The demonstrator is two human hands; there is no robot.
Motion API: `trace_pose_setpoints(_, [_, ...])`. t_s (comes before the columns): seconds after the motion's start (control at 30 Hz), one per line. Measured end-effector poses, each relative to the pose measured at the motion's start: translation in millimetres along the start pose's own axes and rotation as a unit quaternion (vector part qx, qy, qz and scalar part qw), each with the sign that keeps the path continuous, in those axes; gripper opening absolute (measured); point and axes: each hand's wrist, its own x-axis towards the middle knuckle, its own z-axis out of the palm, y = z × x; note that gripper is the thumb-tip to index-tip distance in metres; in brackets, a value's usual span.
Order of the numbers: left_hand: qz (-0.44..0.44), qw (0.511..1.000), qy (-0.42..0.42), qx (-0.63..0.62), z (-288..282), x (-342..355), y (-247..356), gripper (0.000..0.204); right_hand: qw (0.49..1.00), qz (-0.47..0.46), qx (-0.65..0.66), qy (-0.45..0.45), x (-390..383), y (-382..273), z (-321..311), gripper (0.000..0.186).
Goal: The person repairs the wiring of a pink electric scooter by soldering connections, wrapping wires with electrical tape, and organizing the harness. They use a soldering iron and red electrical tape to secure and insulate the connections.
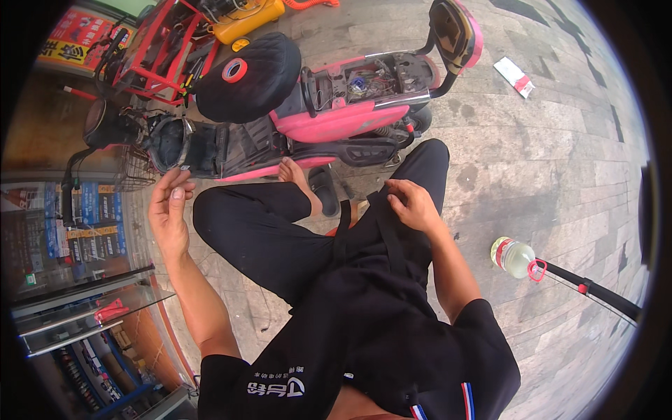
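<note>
My left hand (170,210) is raised beside the front of a pink electric scooter (343,124). Its fingers are bent with the thumb close against them. A small pale piece (185,168) shows at the fingertips, too small to name. My right hand (418,207) rests on my right thigh, loosely curled, thumb apart, with nothing visible in it. The black scooter seat (269,70) is tilted up, and a roll of red tape (234,70) sits on it. Behind it, an open compartment holds bundled wires (364,85). My bare foot (294,178) is beside the footboard.
A red metal rack (157,56) with tools and a yellow air tank (248,21) stand behind the scooter. At left is a glass display case (84,301) with boxes. On the paving at right are a bottle of pale liquid (514,257), a black pole (591,285) and a white packet (513,75).
</note>
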Motion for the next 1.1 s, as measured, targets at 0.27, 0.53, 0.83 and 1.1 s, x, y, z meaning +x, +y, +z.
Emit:
trace_pose_setpoints(0.27, [-0.021, 0.997, -0.073, -0.003, 30.7, 27.1, 13.4, 0.037, 0.998, 0.031, 0.044, 0.025, 20.3, 14.2, 4.7, 0.031])
trace_pose_setpoints(0.53, [-0.012, 0.996, -0.083, -0.019, 51.7, 86.7, -6.8, 0.036, 0.992, 0.107, 0.024, 0.069, 7.3, 34.7, -4.9, 0.029])
trace_pose_setpoints(0.83, [-0.162, 0.973, 0.095, -0.133, 18.4, 56.4, -98.3, 0.029, 0.990, 0.089, 0.002, 0.112, 63.7, 29.3, -32.5, 0.028])
trace_pose_setpoints(1.1, [-0.316, 0.936, 0.098, -0.123, 38.7, -12.7, -171.5, 0.022, 0.989, 0.080, 0.036, 0.117, 96.4, 33.4, -16.2, 0.024])
